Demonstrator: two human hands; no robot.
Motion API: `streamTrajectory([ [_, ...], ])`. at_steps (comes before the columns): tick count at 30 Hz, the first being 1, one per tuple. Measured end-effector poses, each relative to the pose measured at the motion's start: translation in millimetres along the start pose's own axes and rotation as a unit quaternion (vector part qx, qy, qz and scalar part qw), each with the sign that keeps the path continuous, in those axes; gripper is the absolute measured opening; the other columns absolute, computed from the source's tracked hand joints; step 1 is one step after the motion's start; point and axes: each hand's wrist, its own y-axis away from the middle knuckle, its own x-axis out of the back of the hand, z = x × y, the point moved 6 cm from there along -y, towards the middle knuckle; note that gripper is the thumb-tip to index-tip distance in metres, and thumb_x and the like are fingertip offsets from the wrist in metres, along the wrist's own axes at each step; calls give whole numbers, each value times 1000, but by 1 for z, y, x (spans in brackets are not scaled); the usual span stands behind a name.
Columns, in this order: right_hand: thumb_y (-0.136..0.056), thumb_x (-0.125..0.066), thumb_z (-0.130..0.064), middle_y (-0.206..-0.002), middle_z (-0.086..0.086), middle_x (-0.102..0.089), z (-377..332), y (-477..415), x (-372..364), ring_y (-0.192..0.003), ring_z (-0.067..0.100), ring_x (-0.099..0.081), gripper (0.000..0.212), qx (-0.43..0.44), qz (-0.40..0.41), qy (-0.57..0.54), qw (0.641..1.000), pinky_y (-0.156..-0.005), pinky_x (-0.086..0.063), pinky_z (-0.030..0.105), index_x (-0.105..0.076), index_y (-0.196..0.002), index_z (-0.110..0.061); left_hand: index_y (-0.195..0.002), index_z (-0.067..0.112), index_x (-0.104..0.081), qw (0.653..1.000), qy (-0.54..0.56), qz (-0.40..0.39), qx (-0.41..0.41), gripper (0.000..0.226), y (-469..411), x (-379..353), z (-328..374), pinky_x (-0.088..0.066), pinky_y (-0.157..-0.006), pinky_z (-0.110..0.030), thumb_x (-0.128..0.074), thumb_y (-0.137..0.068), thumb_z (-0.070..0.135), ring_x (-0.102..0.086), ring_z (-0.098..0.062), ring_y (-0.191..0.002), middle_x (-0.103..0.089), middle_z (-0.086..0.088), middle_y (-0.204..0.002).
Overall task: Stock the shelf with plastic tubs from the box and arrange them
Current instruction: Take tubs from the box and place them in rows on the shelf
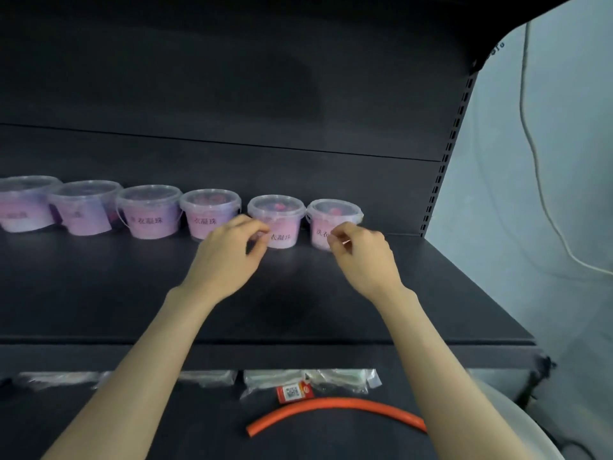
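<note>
Seen from the head camera, a dark shelf [132, 293] fills the middle of the view. Six clear plastic tubs [149, 214] with pink contents and clear lids stand upright in a row along its back edge, running from 9 o'clock toward the centre. Each has a pale label with dark characters, and neighbours stand just beside one another.

Both bare forearms reach up from the bottom edge. The left hand [232, 257] sits at 7 o'clock of the fifth tub [277, 220], with its fingers curled narrowly and the fingertips against the tub's lower left side; I cannot tell whether it truly grips the tub. The right hand [361, 254] sits at 5 o'clock of the sixth tub [333, 220], last in the row, with its thumb and fingers drawn close together at the tub's front; whether it pinches anything I cannot tell.

At 6 o'clock, a lower shelf [99, 426] carries clear packets [331, 380], a red tag [292, 393] and a curved orange hose [335, 406]. At 3 o'clock, a slotted upright [444, 161] ends the shelf, and a white cable [530, 154] hangs down the pale wall beyond it.
</note>
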Motion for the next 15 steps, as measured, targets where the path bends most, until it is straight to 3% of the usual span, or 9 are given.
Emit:
streamTrajectory([
  [3, -93, -48, -31, -78, 11, -67, -33, 42, 18, -74, 36, -57, 23, 44, 44, 27, 998, -69, -50, 41, -64, -93, -15, -98, 12, -68, 998, -13, 41, -39, 14, 35, 41, 21, -54, -67, -41, -58, -89, 18, -63, -16, -74, -69, -3, -87],
  [8, -92, -53, -32, -75, 6, -70, -79, 116, 22, -71, 31, -64, 24, 76, 68, -33, 994, -66, -53, 42, -65, -87, -12, -93, 11, -68, 998, -12, 33, -54, 26, 115, 92, 34, -54, -57, -38, -48, -88, 27, -64, -17, -65, -70, -2, -80],
  [15, -90, -47, -35, -69, 6, -68, -130, 255, -40, -65, 27, -64, 33, 80, -17, -91, 992, -59, -54, 42, -66, -83, -9, -95, 12, -69, 998, -50, -37, 25, 37, 278, 142, 9, -54, -52, -35, -42, -89, 36, -64, -16, -63, -69, 1, -76],
])
